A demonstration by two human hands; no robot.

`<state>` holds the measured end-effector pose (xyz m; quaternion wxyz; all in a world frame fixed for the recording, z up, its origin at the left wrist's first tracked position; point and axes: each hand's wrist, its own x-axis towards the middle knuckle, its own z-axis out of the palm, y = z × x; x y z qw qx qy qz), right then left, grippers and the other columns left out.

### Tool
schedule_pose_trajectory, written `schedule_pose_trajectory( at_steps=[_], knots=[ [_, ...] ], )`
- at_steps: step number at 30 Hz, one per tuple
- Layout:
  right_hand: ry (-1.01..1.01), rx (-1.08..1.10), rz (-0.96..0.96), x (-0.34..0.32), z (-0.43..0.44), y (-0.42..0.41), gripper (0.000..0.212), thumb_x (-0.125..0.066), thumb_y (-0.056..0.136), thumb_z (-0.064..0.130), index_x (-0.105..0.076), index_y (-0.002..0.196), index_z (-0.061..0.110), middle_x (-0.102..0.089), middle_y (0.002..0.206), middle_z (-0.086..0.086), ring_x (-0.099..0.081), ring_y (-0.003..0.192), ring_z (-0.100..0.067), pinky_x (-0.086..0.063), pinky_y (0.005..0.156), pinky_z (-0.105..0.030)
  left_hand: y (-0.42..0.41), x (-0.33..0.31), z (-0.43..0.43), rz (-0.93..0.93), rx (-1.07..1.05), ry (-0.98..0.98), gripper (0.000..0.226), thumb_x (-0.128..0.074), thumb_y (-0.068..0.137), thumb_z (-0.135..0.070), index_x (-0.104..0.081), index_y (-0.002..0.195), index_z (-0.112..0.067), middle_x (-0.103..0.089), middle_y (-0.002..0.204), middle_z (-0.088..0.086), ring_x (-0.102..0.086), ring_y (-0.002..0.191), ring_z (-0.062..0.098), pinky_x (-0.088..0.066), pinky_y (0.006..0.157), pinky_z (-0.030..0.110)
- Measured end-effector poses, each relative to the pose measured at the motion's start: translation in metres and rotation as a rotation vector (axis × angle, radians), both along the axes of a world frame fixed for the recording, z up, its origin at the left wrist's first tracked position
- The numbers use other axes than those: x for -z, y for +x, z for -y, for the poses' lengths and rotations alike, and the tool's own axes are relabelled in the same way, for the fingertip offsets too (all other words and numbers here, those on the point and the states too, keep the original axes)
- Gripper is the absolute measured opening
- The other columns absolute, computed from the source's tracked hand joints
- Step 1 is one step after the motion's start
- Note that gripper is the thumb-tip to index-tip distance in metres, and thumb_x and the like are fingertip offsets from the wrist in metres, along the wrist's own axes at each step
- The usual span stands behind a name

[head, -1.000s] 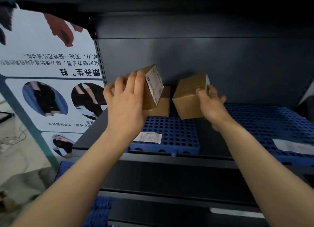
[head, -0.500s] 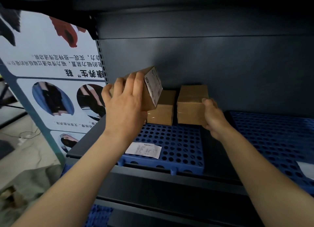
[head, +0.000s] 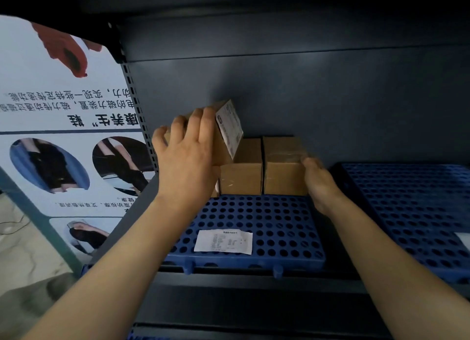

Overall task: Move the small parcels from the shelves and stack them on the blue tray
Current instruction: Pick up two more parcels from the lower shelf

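The shelf [head: 254, 281] is the biggest thing here, a dark bay with a second tray [head: 412, 212] off to the right of the right hand. Below and between both hands lies the blue tray [head: 267, 227], with a paper slip [head: 223, 241] on its near part. At its back edge two boxes stand side by side, touching: the middle box [head: 241, 174] and the right box [head: 283, 166]. The right hand [head: 319, 184] rests against the right box's outer side; whether it grips or only steadies, I cannot tell. The left hand [head: 187, 161] holds a labelled box [head: 225, 133], fingers wrapped over its top, tilted, label facing right. It hangs above and just left of the middle box, so the left hand is nearer the open spot; the drop looks to be down and slightly right.
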<state>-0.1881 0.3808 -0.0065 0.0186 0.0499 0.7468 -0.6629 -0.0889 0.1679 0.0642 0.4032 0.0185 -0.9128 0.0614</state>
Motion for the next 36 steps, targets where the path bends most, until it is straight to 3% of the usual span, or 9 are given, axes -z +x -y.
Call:
schedule_pose_trajectory(
  at_steps=[5,11,16,22,27,33,36],
  knots=[
    [0.053,0.037,-0.076,-0.009,0.003,0.005,0.059,-0.031,0.100,0.048,-0.020,0.151,0.022,-0.027,0.153,0.001,-0.029,0.138,-0.017,-0.021,0.114,-0.030,-0.007,-0.002,0.011,-0.009,0.009,0.001,0.095,-0.082,0.057,-0.023,-0.034,0.137,-0.009,-0.048,0.133,0.011,-0.045,0.118,0.036,-0.032,0.097,0.055],
    [0.365,0.231,-0.376,-0.031,0.019,0.015,0.055,-0.032,0.100,0.043,-0.034,0.145,0.011,-0.033,0.146,-0.009,-0.034,0.134,-0.024,-0.028,0.113,-0.038,-0.019,-0.008,0.031,-0.002,-0.021,-0.073,0.093,-0.078,0.061,-0.010,-0.030,0.140,-0.011,-0.045,0.134,0.012,-0.041,0.123,0.036,-0.029,0.101,0.054],
    [0.480,0.174,-0.574,-0.051,0.047,0.029,0.044,-0.037,0.101,0.035,-0.044,0.138,0.011,-0.042,0.140,-0.005,-0.038,0.130,-0.019,-0.032,0.106,-0.028,-0.031,-0.001,0.043,0.088,-0.018,-0.121,0.089,-0.075,0.066,-0.006,-0.029,0.142,-0.015,-0.044,0.136,0.010,-0.037,0.127,0.036,-0.026,0.105,0.051],
    [0.575,0.120,-0.621,-0.054,0.066,0.034,0.037,-0.041,0.100,0.028,-0.053,0.131,0.011,-0.051,0.131,-0.006,-0.046,0.123,-0.020,-0.036,0.100,-0.027,-0.038,0.007,0.044,0.155,0.005,-0.144,0.089,-0.070,0.069,-0.004,-0.025,0.145,-0.018,-0.042,0.140,0.006,-0.035,0.130,0.035,-0.023,0.106,0.051],
    [0.631,0.101,-0.610,-0.054,0.074,0.036,0.035,-0.044,0.099,0.025,-0.057,0.128,0.009,-0.055,0.128,-0.007,-0.049,0.118,-0.019,-0.031,0.090,-0.016,-0.043,0.008,0.047,0.189,0.044,-0.140,0.095,-0.073,0.072,-0.011,-0.016,0.147,-0.022,-0.034,0.145,0.002,-0.028,0.134,0.031,-0.016,0.109,0.050],
    [0.630,0.075,-0.607,-0.055,0.083,0.038,0.034,-0.044,0.099,0.023,-0.056,0.128,0.010,-0.056,0.128,-0.006,-0.050,0.117,-0.016,-0.031,0.088,-0.013,-0.048,0.014,0.052,0.187,0.076,-0.116,0.091,-0.074,0.072,-0.008,-0.023,0.147,-0.019,-0.040,0.142,0.003,-0.035,0.131,0.031,-0.018,0.108,0.050],
    [0.635,0.068,-0.600,-0.057,0.087,0.040,0.034,-0.044,0.100,0.023,-0.055,0.129,0.011,-0.056,0.128,-0.005,-0.049,0.118,-0.015,-0.031,0.087,-0.013,-0.049,0.016,0.053,0.134,0.101,-0.122,0.090,-0.079,0.065,-0.006,-0.034,0.142,-0.016,-0.048,0.135,0.005,-0.043,0.123,0.033,-0.027,0.103,0.051]
  ],
)
